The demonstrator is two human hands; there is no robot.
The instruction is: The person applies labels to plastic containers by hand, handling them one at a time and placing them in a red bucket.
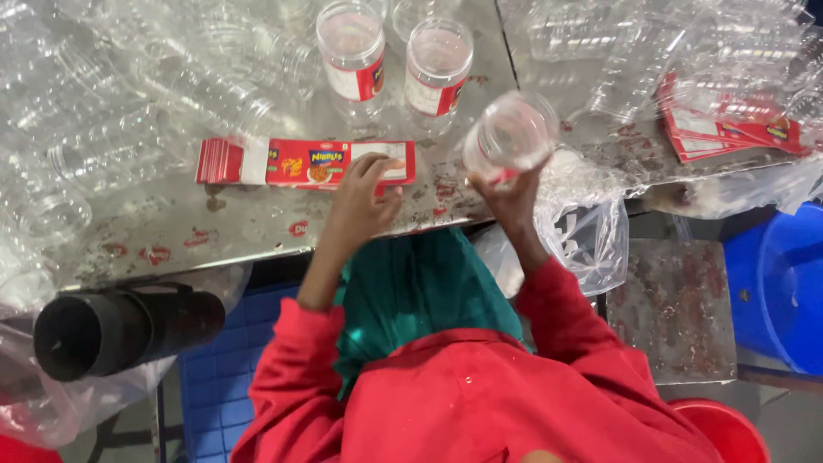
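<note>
Red sleeves nearest, left hand (pixel 364 193) flat with fingertips on red label strip (pixel 304 163), long axis lying left-right along steel table (pixel 214 227), right hand (pixel 510 193) closed around clear jar (pixel 512 135) raised just right of strip, mouth toward camera, 2 labelled jars (pixel 394 60) beyond.

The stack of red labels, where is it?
In the head view, the stack of red paper labels lies flat on the worn metal table, under the left hand, before two labelled clear plastic jars.
</note>
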